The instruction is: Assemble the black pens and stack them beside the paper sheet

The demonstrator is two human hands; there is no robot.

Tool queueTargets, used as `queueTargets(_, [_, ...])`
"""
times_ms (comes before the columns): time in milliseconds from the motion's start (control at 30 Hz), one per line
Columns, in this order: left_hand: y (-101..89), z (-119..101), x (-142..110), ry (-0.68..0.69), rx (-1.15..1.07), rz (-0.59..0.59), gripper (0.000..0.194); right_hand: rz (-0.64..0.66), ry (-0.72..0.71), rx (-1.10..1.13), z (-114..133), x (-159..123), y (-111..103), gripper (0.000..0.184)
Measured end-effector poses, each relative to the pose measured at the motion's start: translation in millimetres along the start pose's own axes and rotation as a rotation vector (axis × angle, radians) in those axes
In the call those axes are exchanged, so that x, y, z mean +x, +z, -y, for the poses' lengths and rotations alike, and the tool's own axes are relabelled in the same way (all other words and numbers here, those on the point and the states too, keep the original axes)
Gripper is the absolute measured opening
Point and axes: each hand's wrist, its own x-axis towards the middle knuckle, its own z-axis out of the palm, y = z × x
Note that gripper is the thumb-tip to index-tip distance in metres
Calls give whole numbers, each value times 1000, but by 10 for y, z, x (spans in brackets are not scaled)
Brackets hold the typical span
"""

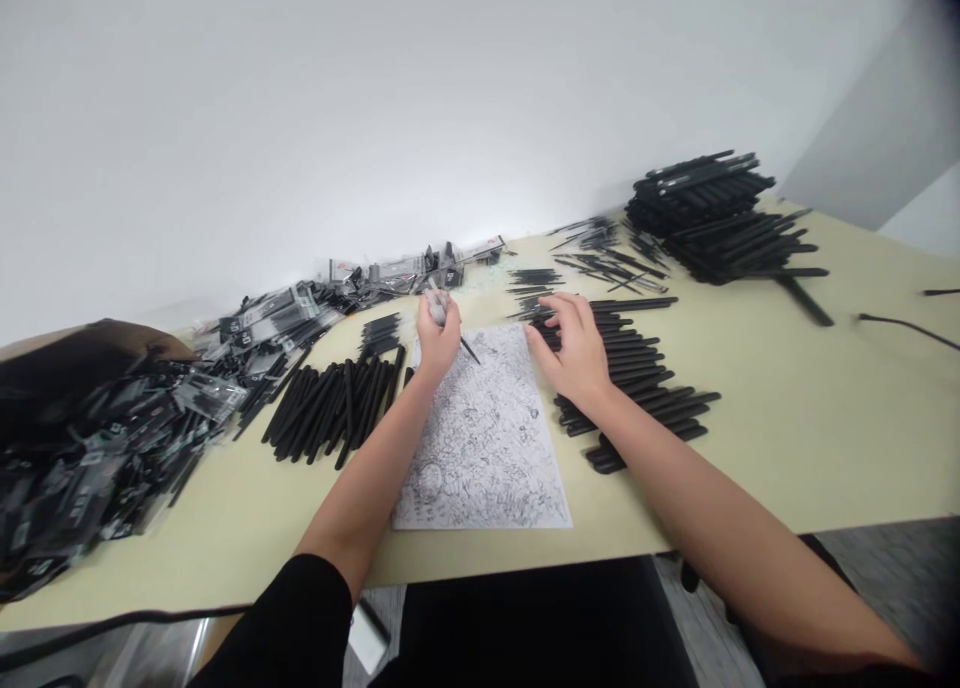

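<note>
Two forearms (705,498); left hand (439,336) holding one pen (469,349) over one scribbled sheet (487,438).

Rm over sheet (484,458), prob. pen piles (324,408) L/R

No legible text, brand or number.

Paper sheet (487,448): dense, overlapping dark scribbles over nearly the whole face; a larger ringed mark toward the lower left, a small dark one near the right edge. No letter, word or digit can be made out.

Packets in the left heap (82,508): pale printed marks on dark ground; too small and blurred to read.

Packets along the wall (397,268): pale label patches, likewise unreadable at this resolution.
</note>
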Motion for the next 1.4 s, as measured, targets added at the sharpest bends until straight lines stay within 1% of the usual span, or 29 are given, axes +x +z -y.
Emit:
queueTargets(67, [17, -7, 3, -13, -48, 0, 16, 0, 3, -1, -1, -1, 4, 39])
queueTargets(133, [27, -19, -2, -21, -74, 3, 19, 0, 4, -3, -7, -2, 7, 39])
queueTargets(333, [25, -42, -23, 10, -45, 36, 25, 4, 3, 0, -24, -3, 11, 39])
queueTargets(467, [-3, -68, -17, 61, 18, -36, 26, 3, -1, -6, -22, -4, 10, 38])
queueTargets(533, [-30, -92, -18, 125, 79, -88, 27, 1, -2, -4, -18, -4, 10, 37])
queueTargets(600, [-62, -124, -24, 196, 147, -110, 28, 0, -3, -3, -14, -4, 8, 37])
queueTargets(667, [-88, -170, -27, 270, 223, -72, 28, 5, -3, -4, -9, -3, 5, 37])
queueTargets(800, [-100, -310, -11, 430, 339, 63, 30, 10, 3, -6, 1, -1, -2, 38])
queueTargets(867, [-89, -384, -7, 466, 390, 121, 31, 10, 4, -3, 4, 1, -4, 38])
queueTargets(967, [-61, -441, -35, 446, 474, 232, 30, 13, 3, -2, 4, 0, -1, 37])
queueTargets(1033, [-35, -428, -71, 412, 482, 274, 30, 12, -1, -3, -1, -2, 2, 37])
queueTargets(1100, [-3, -383, -110, 355, 435, 269, 29, 6, -6, -4, -7, -4, 6, 37])
queueTargets(1267, [72, -253, -178, 173, 229, 215, 32, 3, -9, -11, -6, -3, 4, 36])
queueTargets(1333, [88, -224, -192, 131, 184, 200, 34, 5, -6, -7, 3, -2, 0, 36])
queueTargets(1400, [87, -218, -193, 119, 168, 187, 37, 8, -4, -2, 11, -2, -3, 35])
